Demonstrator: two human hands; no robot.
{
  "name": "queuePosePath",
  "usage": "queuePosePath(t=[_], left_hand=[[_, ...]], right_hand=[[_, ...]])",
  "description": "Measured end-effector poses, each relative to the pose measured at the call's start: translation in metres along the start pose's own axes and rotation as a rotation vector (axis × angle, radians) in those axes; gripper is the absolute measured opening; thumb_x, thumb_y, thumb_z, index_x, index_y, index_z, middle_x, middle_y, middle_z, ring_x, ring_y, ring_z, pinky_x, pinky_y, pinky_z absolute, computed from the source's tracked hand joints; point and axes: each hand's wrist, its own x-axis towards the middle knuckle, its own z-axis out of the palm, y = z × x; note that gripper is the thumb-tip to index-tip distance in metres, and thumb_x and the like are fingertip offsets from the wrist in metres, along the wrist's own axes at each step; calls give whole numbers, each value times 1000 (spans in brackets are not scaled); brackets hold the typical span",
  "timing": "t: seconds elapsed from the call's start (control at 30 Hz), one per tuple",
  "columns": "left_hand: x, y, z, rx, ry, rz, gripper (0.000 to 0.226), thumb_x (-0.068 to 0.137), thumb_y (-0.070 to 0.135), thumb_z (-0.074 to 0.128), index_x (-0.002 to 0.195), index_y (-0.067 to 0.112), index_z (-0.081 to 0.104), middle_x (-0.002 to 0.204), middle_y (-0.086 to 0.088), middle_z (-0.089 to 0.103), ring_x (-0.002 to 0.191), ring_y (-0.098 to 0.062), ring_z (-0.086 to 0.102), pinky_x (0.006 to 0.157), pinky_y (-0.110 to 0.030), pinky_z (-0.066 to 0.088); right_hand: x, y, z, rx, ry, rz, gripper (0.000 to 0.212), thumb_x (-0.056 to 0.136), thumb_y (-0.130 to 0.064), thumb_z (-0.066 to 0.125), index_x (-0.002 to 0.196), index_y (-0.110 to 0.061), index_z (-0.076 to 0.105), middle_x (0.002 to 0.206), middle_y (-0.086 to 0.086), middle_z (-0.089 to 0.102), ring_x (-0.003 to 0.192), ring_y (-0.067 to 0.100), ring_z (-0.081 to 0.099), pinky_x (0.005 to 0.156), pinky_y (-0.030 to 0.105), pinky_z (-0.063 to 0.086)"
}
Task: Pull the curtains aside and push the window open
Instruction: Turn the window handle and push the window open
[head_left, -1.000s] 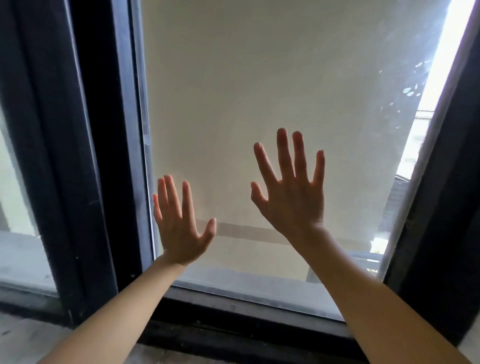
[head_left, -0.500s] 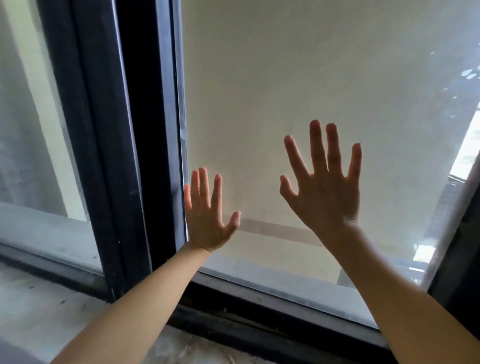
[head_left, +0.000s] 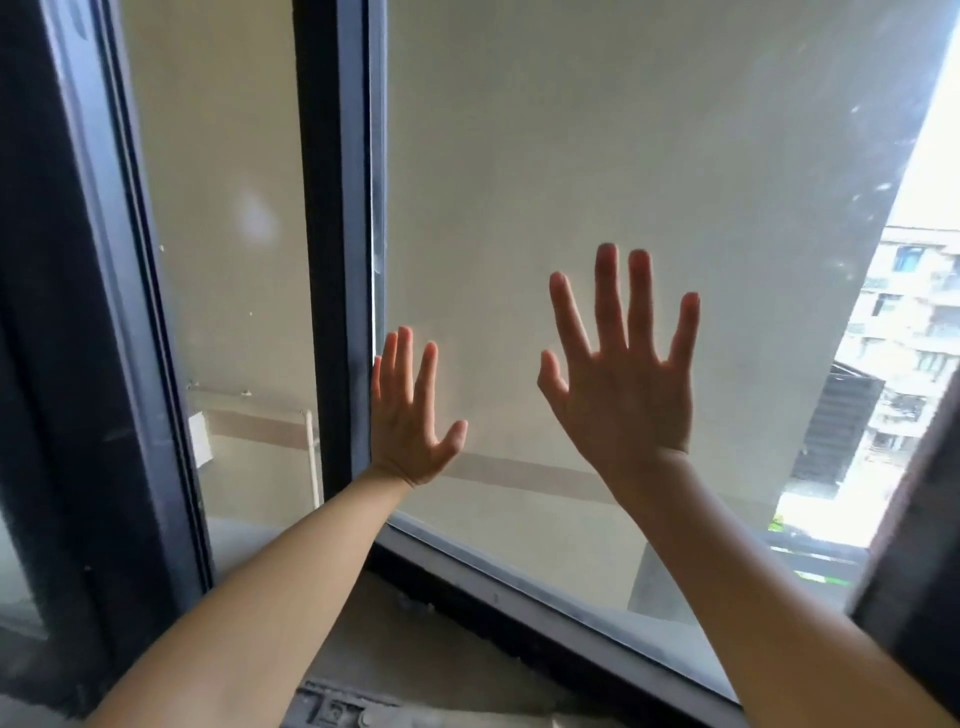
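We have both hands up flat against the glass of the window sash (head_left: 597, 156), fingers spread wide and pointing up, so neither grip is closed on anything. Our left hand (head_left: 410, 421) sits low on the pane with its little-finger edge right against the dark upright bar of the sash (head_left: 340, 234); the thumb splays out toward the other hand. Our right hand (head_left: 628, 384) is higher on the same pane and well apart from the left, with open glass between the two thumbs. Below both wrists runs the bottom rail of the sash (head_left: 545, 613), slanting down away to the right of the grips, and nearer us than that lies the grey sill (head_left: 374, 639). To the left of the left hand, past the upright bar, we see a pale wall with a brownish band through an open strip, and further left stands the dark fixed frame (head_left: 88, 364). Beyond the right hand, at the far edge of the pane, an apartment block (head_left: 914, 332) shows in bright daylight. We cannot see the curtains.
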Motion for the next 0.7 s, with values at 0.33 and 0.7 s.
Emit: queuePosePath(t=[0.33,0.7], left_hand=[[8,-14,35,-65,33,78,70,83,66,9,143,32,-3,154,17,-14,143,-10,-4,117,-36,5],[39,-32,154,-338,-12,135,72,82,69,8,143,33,-2,154,18,-12,144,-15,1,119,-40,5]], right_hand=[[3,-2,15,-90,-26,8,58,87,-47,28,141,-23,27,148,10,34,136,27,30,106,50,11],[20,-11,79,-315,-143,71,61,91,-49,1,142,-22,23,151,7,29,138,29,26,107,47,-8]])
